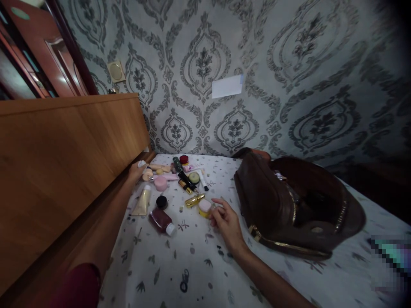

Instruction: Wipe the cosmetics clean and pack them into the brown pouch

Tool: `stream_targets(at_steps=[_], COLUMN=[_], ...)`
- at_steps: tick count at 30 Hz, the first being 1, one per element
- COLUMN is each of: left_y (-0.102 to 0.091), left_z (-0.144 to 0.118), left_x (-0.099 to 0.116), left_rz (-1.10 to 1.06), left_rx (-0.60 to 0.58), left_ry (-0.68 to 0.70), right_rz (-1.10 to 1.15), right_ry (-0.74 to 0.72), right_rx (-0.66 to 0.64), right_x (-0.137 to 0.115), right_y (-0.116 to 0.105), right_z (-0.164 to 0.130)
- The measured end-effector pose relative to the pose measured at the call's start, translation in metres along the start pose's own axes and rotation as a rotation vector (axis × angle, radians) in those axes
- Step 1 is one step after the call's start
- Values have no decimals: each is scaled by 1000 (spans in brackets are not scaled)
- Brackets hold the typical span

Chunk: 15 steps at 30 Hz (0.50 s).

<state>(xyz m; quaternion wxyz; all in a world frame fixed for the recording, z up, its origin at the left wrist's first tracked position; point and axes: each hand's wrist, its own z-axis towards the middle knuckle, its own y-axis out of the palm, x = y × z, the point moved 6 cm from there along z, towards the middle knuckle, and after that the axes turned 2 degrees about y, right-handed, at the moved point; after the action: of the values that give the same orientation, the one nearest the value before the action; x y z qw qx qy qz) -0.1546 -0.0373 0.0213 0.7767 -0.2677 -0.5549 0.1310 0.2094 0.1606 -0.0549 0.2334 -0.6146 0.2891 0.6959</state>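
Cosmetics lie scattered on a white patterned bedsheet (192,265). My left hand (135,171) reaches to the far left of the pile and touches a small white-capped item (141,164) beside the wooden headboard (64,162). My right hand (226,222) rests on the sheet, fingers curled by a small yellow jar with a pink lid (204,208), touching or gripping it. A gold lipstick tube (194,200), a dark red bottle with a white cap (161,220), a cream tube (143,202), a black-lidded pot (162,201) and a pink round compact (160,183) lie between my hands.
An open brown leather bag (289,205) with a gold zipper lies to the right of my right hand. More tubes, a green bottle (177,163) and a red-lidded jar (184,159) sit near the patterned wall (257,64). A red wooden door (48,55) stands at the upper left.
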Motion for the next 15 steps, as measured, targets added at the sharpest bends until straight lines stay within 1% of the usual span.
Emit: stream_targets(at_steps=[3,6,12,15], left_y=[12,20,25,26], left_z=[7,9,1,-4], left_x=[-6,-9,-10,-11], left_rz=[-29,-67,-140,-171], left_rx=[-57,-100,-179,-190], left_ry=[-51,-100,-191,-229], right_rz=[1,-5,-17,-27], right_ry=[0,1,12,11], right_rx=[-3,-8,-14,-21], right_x=[1,1,2,1], right_y=[0,1,3,3], right_z=[1,2,2,2])
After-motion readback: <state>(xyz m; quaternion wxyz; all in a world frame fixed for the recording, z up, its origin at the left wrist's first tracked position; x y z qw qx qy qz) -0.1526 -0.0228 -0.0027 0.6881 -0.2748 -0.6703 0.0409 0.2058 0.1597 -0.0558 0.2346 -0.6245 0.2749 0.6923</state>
